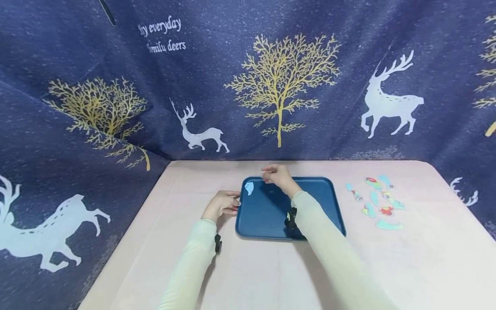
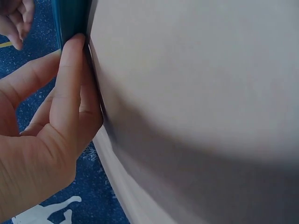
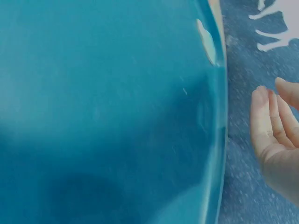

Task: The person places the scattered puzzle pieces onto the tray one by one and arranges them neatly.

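Our left hand pinches the left rim of a dark blue tray, thumb and finger meeting the edge while the other fingers fold in below. We wear a pale long sleeve on this arm, with a small black device at the wrist. Behind, a dark blue curtain shows a white deer a little to the left of this hand. Our tray lies flat on the desk, which has a pale pink cover. Inside its far left corner, we see one light blue piece, close against the rim.

To the right of that piece, our right hand hovers at the tray's far edge, apart from the rim, with its fingers loosely bent and a narrow gap beside the thumb. Our right forearm crosses above the tray and casts a shadow in it, and a gold tree stands on the curtain beyond.

Well to the right of the tray, we have loose pieces scattered on the desk: a small narrow one leftmost, a red and yellow one farther back, a red one, and a pale curved strip nearest us.
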A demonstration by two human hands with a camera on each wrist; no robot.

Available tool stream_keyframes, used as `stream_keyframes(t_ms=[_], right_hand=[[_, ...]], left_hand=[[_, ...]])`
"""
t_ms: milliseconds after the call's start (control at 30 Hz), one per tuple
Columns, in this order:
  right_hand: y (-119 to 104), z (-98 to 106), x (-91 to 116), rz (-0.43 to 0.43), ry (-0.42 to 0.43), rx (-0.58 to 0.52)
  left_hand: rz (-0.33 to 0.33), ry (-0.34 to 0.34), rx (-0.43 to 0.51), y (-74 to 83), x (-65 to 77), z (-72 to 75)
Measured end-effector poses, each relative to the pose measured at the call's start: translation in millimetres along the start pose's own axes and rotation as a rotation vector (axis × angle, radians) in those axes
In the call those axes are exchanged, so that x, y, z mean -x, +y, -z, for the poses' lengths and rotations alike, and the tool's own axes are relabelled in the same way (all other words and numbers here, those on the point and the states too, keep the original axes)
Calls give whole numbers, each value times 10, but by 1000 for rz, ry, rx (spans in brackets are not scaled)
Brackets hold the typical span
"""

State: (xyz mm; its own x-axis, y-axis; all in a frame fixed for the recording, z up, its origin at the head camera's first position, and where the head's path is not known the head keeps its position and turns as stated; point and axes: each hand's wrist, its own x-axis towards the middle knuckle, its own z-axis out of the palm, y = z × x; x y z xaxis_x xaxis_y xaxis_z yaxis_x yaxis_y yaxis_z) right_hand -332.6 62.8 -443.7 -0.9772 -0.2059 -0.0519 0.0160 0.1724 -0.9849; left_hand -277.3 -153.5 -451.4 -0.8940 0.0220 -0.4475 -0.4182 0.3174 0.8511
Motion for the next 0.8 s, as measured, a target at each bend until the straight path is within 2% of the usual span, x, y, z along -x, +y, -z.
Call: stream_keyframes(t_ms=[400, 800], right_hand=[[-84, 609, 163, 48, 62, -14], [-15, 1273, 356, 72, 195, 26]], left_hand=[[-11, -3, 9, 11, 15, 6], [-5, 1, -6, 17, 19, -6]])
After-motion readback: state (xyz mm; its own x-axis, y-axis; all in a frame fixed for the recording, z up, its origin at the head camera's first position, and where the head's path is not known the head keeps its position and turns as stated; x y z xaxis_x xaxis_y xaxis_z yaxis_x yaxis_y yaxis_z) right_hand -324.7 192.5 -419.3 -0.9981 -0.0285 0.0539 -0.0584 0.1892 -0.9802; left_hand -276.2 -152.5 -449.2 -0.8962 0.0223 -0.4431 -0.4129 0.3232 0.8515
